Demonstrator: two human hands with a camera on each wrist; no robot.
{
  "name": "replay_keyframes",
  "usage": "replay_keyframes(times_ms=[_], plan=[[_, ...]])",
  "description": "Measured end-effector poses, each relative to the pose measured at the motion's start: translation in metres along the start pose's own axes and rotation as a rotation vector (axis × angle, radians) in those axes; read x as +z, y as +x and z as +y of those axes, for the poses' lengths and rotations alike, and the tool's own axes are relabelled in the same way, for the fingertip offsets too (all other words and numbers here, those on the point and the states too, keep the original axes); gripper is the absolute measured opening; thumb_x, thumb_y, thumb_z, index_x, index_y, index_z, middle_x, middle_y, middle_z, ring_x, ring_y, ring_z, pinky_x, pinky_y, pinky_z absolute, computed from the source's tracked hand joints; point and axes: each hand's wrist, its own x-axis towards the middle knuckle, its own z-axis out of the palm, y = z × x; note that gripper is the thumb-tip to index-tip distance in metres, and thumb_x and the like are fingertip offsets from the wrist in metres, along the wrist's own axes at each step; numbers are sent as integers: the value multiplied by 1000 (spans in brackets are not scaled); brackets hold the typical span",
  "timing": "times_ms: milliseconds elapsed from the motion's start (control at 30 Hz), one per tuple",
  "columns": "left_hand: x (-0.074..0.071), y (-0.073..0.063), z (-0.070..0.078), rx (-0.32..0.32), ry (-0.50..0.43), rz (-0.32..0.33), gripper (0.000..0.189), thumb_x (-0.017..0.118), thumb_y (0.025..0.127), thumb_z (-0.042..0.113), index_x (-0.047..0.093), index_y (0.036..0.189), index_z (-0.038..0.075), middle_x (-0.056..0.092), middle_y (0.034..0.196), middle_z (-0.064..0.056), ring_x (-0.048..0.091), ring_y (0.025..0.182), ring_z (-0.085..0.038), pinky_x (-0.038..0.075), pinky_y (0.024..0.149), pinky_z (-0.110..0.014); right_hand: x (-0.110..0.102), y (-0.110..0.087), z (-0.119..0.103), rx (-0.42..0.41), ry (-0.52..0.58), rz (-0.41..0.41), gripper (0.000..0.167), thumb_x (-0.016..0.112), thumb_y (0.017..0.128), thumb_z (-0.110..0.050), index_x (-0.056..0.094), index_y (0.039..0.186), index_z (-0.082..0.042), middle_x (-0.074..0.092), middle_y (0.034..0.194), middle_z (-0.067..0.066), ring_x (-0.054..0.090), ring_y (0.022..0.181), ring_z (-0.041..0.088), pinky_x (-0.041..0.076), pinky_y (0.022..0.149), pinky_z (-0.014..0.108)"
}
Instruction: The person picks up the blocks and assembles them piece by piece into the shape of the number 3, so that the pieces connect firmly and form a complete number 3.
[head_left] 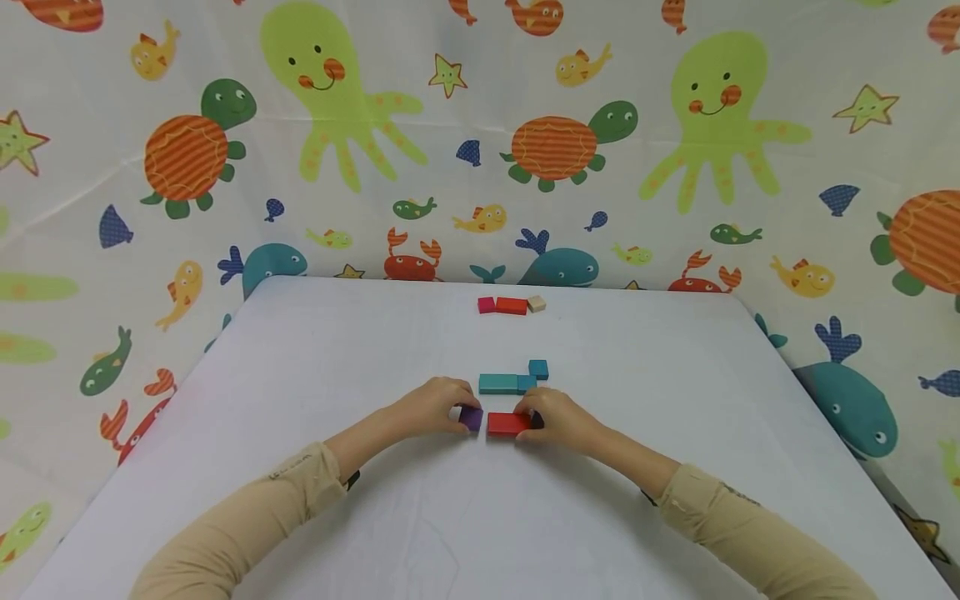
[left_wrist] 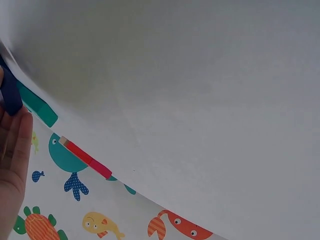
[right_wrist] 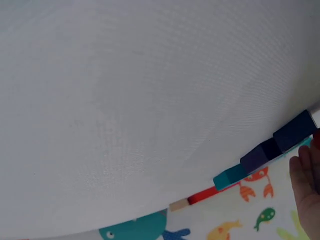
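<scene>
My left hand [head_left: 435, 406] pinches a small purple cube [head_left: 471, 418] between thumb and fingers, low over the white table. The cube looks dark blue in the left wrist view, at the left edge beside my fingers [left_wrist: 22, 135]. A narrow gap to its right is a red rectangular block [head_left: 507, 425]. My right hand [head_left: 562, 419] grips the red block's right end, with a dark blue block [right_wrist: 295, 131] at that end, partly hidden by the hand. Just behind lie a teal rectangular block [head_left: 498, 384], a blue cube [head_left: 527, 383] against it and another blue cube [head_left: 538, 369].
Near the table's far edge, a pink cube [head_left: 486, 305], a red-orange block [head_left: 512, 306] and a pale wooden cube [head_left: 536, 304] form a row. The table [head_left: 337, 333] has a white cover. Behind it hangs a sea-animal cloth [head_left: 465, 100].
</scene>
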Motion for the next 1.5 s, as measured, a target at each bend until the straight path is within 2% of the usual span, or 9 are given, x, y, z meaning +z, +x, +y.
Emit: replay_keyframes(times_ms=[167,333,533,667,800,1033,1267,1500], plan=[[0,0,-1,18,0,4,30,78,75,11,71,103,3,68,95,-4,64,89,-14,53,82,-26,2,1,0,-33,-1,-4,32,77,78,-22,70,102,-3,67,94,5,58,88,15,53,80,28],[1,2,-2,21,15,-11,30,77,76,12,71,104,3,68,96,-4,63,89,-14,52,83,-26,4,1,1,-27,4,-39,30,77,79,-22,69,102,-4,67,96,4,59,88,15,53,82,29],[2,2,-1,15,24,-41,31,77,76,12,71,105,3,68,98,-5,62,90,-14,52,84,-26,5,-1,1,-31,11,-45,29,76,79,-21,69,101,-3,68,98,5,59,90,15,53,84,31],[3,4,0,11,24,-77,32,77,77,13,70,107,4,68,100,-5,61,92,-14,52,86,-26,7,-2,1,-18,21,-66,30,76,79,-24,69,101,-5,68,97,4,57,88,14,53,82,29],[4,6,2,2,19,-85,31,77,77,12,70,107,5,67,101,-5,61,92,-14,52,87,-27,9,-2,1,8,21,-83,31,76,79,-25,69,102,-7,68,98,3,57,90,14,53,83,30],[5,6,5,-21,33,-109,32,76,78,12,70,108,6,67,101,-6,61,92,-16,52,85,-27,10,-2,2,-20,-5,-67,29,77,78,-24,69,100,-6,68,97,3,58,89,14,53,83,30],[6,8,5,16,41,-117,31,75,78,9,70,108,5,68,102,-6,62,94,-17,52,86,-27,9,-3,3,-27,0,-65,30,77,78,-24,69,101,-7,68,99,4,59,91,14,53,85,30],[6,8,5,17,37,-119,29,74,79,10,70,108,5,69,102,-6,62,95,-17,52,87,-27,8,-3,4,-30,8,-66,30,77,78,-23,68,100,-6,67,99,4,58,91,14,53,85,31]])
